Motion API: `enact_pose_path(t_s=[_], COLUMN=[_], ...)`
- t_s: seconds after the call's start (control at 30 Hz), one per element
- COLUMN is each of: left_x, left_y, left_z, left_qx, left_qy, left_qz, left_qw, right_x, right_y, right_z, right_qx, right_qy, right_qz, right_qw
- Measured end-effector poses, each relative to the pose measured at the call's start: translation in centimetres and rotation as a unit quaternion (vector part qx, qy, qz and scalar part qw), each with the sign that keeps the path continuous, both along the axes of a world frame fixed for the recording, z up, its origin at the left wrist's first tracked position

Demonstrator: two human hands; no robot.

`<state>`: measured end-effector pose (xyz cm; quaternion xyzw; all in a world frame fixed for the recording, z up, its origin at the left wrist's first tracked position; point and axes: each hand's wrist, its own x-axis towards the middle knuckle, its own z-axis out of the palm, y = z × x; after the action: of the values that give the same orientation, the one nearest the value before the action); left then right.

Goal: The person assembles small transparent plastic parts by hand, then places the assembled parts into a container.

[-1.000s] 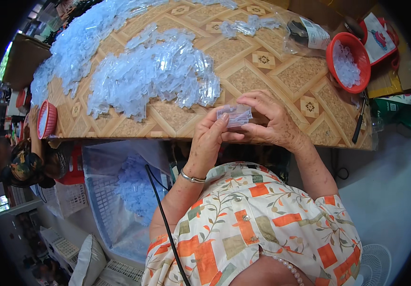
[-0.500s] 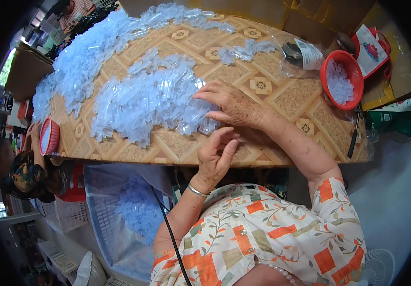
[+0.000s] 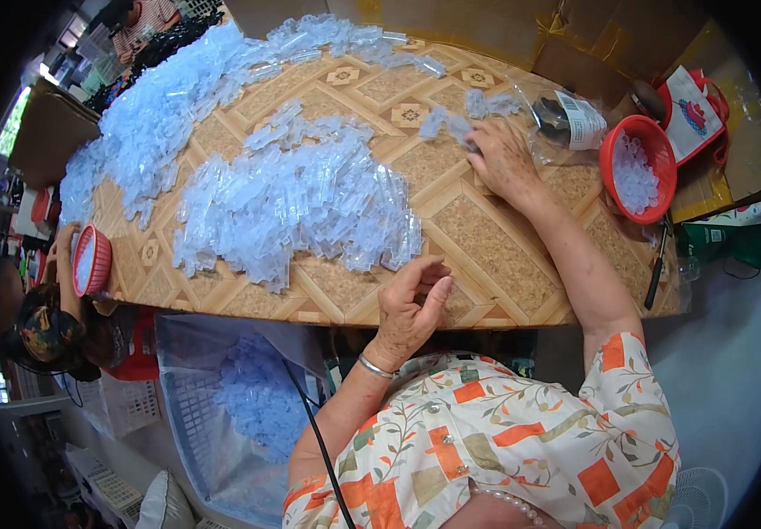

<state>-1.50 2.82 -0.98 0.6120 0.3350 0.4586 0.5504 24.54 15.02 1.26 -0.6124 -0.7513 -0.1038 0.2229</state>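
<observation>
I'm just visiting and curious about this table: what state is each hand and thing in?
Left bare hand: half-curled, apparently empty, near the wood-patterned table's edge.
Right bare hand: at the small cluster of clear plastic pieces; grip hidden.
Large central pile of clear plastic pieces: loose, overlapping.
Round red plastic basket, right: uncovered, holding translucent pieces.
Pale-blue lattice plastic crate: holding bluish pieces.
Black-handled slim tool: lying on the table.
</observation>
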Motion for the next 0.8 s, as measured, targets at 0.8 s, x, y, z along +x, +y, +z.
enact_pose_path(t_s=[0.8], left_x=[0.8], left_y=[0.6], left_z=[0.4], left_qx=[0.258], left_qy=[0.194], left_qz=[0.002], left_qw=[0.946], right_x=[-5.3], right_y=[-18.8], right_z=[-0.6], right_qx=[0.009], right_qy=[0.210], right_qz=[-0.025], right_qw=[0.977])
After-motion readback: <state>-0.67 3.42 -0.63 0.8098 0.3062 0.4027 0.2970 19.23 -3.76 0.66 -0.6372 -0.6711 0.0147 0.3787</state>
